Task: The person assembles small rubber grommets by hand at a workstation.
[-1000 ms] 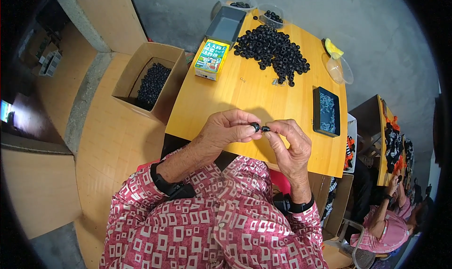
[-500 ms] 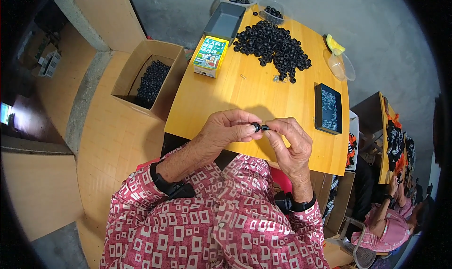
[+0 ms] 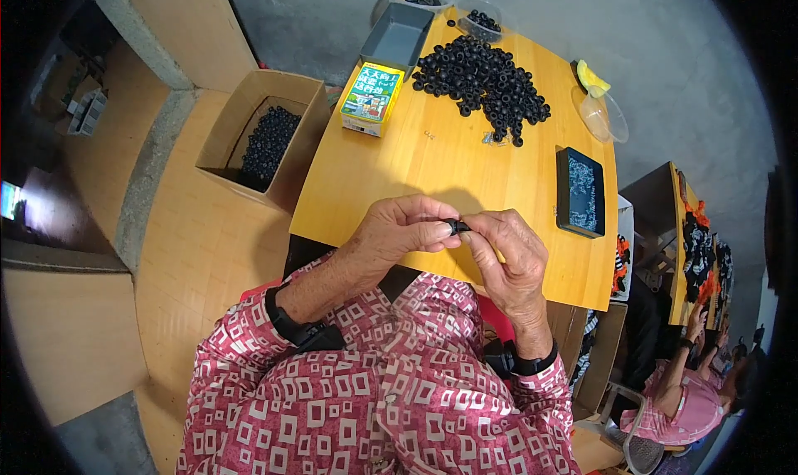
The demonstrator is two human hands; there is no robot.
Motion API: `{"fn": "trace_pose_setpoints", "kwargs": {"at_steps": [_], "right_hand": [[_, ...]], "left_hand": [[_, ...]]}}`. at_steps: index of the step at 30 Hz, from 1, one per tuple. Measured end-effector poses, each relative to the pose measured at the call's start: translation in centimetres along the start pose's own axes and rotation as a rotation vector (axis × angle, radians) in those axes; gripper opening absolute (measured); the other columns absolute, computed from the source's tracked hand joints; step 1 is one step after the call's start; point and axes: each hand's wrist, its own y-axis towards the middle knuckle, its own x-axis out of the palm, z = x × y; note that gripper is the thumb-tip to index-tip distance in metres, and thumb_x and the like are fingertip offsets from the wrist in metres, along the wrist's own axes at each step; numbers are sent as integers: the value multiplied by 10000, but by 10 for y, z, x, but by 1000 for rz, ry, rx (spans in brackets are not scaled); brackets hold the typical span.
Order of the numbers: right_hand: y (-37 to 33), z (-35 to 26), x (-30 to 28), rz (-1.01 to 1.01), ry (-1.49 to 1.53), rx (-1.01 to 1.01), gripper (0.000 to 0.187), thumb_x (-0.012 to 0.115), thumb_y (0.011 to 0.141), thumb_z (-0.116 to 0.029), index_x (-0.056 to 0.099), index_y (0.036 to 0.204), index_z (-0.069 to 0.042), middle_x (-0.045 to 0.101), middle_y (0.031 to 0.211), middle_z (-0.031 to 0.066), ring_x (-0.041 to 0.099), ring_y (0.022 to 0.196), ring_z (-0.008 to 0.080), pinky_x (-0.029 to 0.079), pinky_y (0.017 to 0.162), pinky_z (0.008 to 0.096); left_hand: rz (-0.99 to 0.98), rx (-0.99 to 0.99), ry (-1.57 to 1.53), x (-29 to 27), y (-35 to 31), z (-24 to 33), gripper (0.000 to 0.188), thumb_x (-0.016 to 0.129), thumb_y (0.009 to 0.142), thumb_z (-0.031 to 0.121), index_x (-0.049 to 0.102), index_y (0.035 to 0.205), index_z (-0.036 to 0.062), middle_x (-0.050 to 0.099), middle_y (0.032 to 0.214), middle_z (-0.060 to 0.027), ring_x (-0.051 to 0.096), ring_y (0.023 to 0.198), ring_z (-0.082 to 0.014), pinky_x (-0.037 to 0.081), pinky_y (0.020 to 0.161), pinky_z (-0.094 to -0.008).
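Note:
Just in front of my body, over the near edge of the yellow wooden table (image 3: pixel 391 172), my two hands meet at the fingertips. Thumb and fingers of my left hand (image 3: pixel 401 230) pinch a small round black part (image 3: pixel 455 226). My right hand (image 3: pixel 514 246) pinches a smaller black piece against it; this piece is mostly hidden by the fingers. The two parts touch, but I cannot tell how far one sits inside the other. Farther back on the table lies a heap of black ring-shaped parts (image 3: pixel 482 80).
A black tray of small clear or metallic pieces (image 3: pixel 579 192) stands at the right. Behind are a yellow box (image 3: pixel 371 99), a grey tray (image 3: pixel 396 39) and clear tubs (image 3: pixel 480 22). A cardboard box (image 3: pixel 220 134) holding dark parts stands left. Another person (image 3: pixel 682 400) works at far right.
My right hand has moved slightly left, bringing its small black piece up against the round black part. My left hand stays nearly in place.

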Motion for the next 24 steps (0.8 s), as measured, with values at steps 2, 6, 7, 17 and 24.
{"fn": "trace_pose_setpoints", "kwargs": {"at_steps": [2, 6, 7, 17, 24], "right_hand": [[0, 1, 1, 4, 16, 5, 180, 714, 774, 18, 678, 950, 3, 659, 847, 126, 639, 760, 262, 515, 663, 342], [1, -4, 3, 14, 32, 8, 180, 716, 774, 14, 680, 950, 3, 660, 844, 127, 640, 760, 263, 515, 664, 341], [-2, -2, 5, 20, 43, 34, 178, 717, 774, 13, 681, 948, 3, 660, 843, 128, 641, 760, 263, 516, 665, 341], [-12, 8, 21, 125, 133, 73, 174, 715, 780, 16, 698, 953, 7, 671, 857, 131, 647, 776, 245, 516, 679, 328], [-21, 14, 32, 131, 127, 102, 247, 730, 764, 20, 686, 1007, 5, 657, 885, 129, 627, 795, 236, 508, 682, 322]], "left_hand": [[0, -4, -4, 0, 0, 1, 244, 653, 908, 84, 630, 1130, -15, 678, 1026, -97, 683, 928, -174, 549, 813, -243], [23, -10, -12, -2, 0, -4, 238, 655, 907, 85, 632, 1123, -14, 678, 1024, -101, 683, 921, -176, 549, 816, -246], [24, -23, -26, -2, 0, -5, 236, 657, 906, 85, 633, 1119, -13, 679, 1020, -103, 683, 919, -175, 549, 818, -248], [40, -19, -41, -2, 1, -8, 237, 659, 904, 81, 631, 1119, -16, 678, 1032, -106, 680, 912, -168, 557, 824, -253], [35, -2, 68, -7, 1, -13, 261, 647, 926, 134, 624, 1138, -15, 661, 1048, -77, 661, 933, -135, 558, 833, -247]]}}
